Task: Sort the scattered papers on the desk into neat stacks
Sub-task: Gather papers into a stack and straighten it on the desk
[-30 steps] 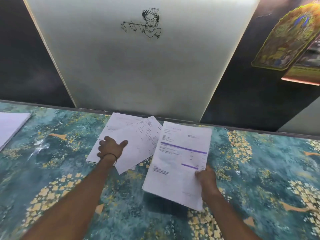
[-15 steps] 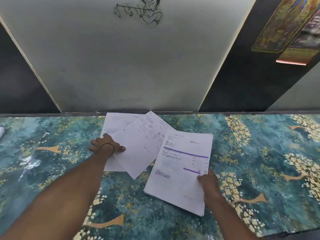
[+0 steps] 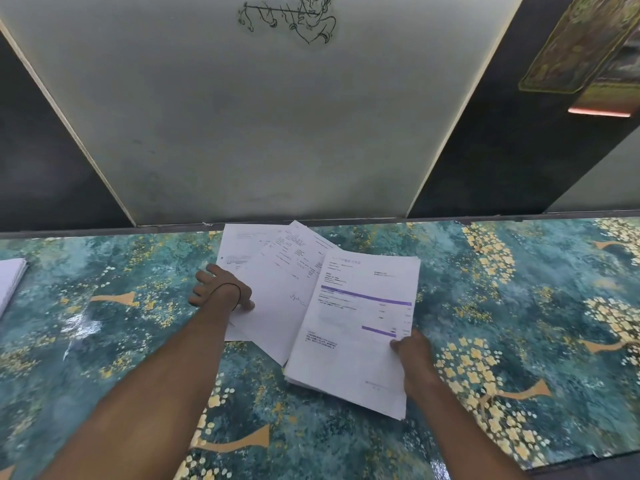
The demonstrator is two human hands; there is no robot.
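Observation:
A few loose white printed sheets (image 3: 277, 271) lie fanned on the teal flowered desk (image 3: 502, 323), close to its back edge. My left hand (image 3: 218, 289) rests on their left side, fingers spread over the paper edge and thumb pressing the top sheet. My right hand (image 3: 408, 348) pinches the right edge of a thin stack of papers (image 3: 353, 334), whose top page has purple bars. This stack overlaps the right part of the loose sheets, and its near end is raised slightly off the desk.
Another white paper stack (image 3: 10, 282) lies at the far left edge of the desk. A grey wall panel (image 3: 270, 133) with a line drawing rises right behind the desk. The desk's front edge shows at bottom right.
The stack in my right hand has shifted left and now overlaps the loose sheets. My left hand stays on those sheets. The view has tilted, bringing the left stack back into sight.

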